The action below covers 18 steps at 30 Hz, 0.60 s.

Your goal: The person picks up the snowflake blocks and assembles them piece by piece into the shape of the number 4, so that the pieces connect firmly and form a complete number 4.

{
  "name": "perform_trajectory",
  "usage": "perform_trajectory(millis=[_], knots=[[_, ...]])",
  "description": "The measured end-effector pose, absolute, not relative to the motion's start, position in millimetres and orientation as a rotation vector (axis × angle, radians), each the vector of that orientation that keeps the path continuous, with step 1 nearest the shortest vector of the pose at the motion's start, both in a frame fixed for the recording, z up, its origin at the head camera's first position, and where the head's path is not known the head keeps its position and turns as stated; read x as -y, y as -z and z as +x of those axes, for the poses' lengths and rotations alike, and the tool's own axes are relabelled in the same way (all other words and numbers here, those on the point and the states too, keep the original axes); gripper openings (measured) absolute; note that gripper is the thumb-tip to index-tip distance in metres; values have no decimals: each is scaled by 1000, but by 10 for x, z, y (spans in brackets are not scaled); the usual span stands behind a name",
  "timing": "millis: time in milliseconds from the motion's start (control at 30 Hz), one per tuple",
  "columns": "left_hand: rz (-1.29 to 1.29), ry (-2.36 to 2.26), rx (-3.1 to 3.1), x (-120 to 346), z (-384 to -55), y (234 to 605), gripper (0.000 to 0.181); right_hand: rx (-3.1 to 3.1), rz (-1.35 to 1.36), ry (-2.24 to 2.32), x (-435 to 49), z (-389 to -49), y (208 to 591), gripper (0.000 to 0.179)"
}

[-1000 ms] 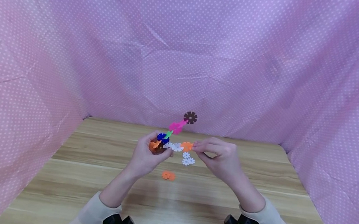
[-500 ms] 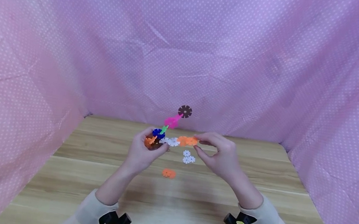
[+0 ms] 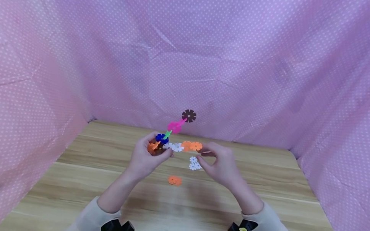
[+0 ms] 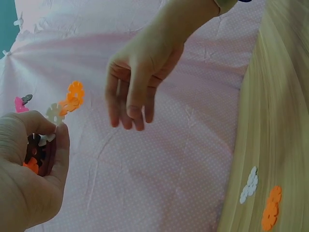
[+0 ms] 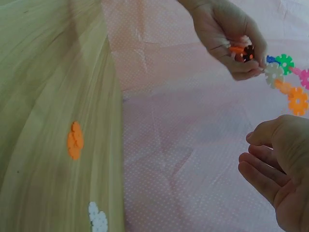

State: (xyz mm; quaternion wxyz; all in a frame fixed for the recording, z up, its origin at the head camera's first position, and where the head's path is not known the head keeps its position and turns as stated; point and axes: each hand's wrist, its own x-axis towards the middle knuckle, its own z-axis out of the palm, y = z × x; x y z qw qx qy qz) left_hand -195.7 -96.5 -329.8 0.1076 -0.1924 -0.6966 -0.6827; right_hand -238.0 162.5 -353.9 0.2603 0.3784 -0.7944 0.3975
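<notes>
My left hand holds a joined assembly of notched plastic snowflake discs, pinching it between thumb and fingers above the table. One branch rises through a blue disc, a green disc and a pink piece to a dark brown disc at the top. Another points right, with white discs and then orange discs at its end. More orange and dark brown pieces are partly hidden inside the left hand. My right hand is beside the orange end, fingers loosely bent, apart from it in both wrist views.
Loose white discs lie grouped on the wooden table below the right hand. Nearer to me lie loose overlapping orange discs. Pink dotted cloth surrounds the table at the back and sides.
The right hand has let go of the outer orange disc, which stays joined to the assembly. Left hand and assembly have shifted slightly left. The loose discs lie as before.
</notes>
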Motion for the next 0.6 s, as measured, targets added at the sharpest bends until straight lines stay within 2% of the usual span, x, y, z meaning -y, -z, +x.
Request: perform_trajectory(millis=[200,600], knots=[[-567,2008,2046,985,-1970,3300,20,2306,962,-1112,-1628,-2547,3719,14],[-568,2008,2049,992,-1984,3295,21,2563,869,-1091,-1618,-2829,4120,19]])
